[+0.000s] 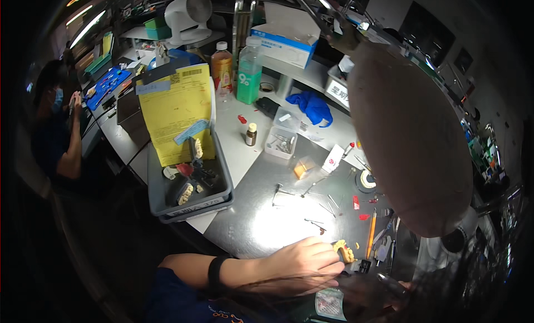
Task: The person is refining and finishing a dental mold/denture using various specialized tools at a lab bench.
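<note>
Near the bottom centre, my left hand [306, 263] is closed, its fingers curled around a yellowish dental model [344, 251] with reddish patches. The model sticks out past the fingertips. To the right, my right hand [392, 292] lies in shadow behind dark blurred strands, and its fingers barely show. A dark slim object [389, 282] is beside it, and I cannot make out whether it is held. Just beyond the model lies an orange pencil-like tool [371, 234]. A small clear bag [330, 303] is below the left hand.
A large lamp head [411, 139] hangs over the right side. Small metal tools [314, 195] and red wax pieces [356, 202] lie on the metal sheet. At left stands a grey tray [161, 203] with dental casts and a yellow form [172, 112]. Bottles [248, 73] stand behind; a co-worker [58, 117] sits far left.
</note>
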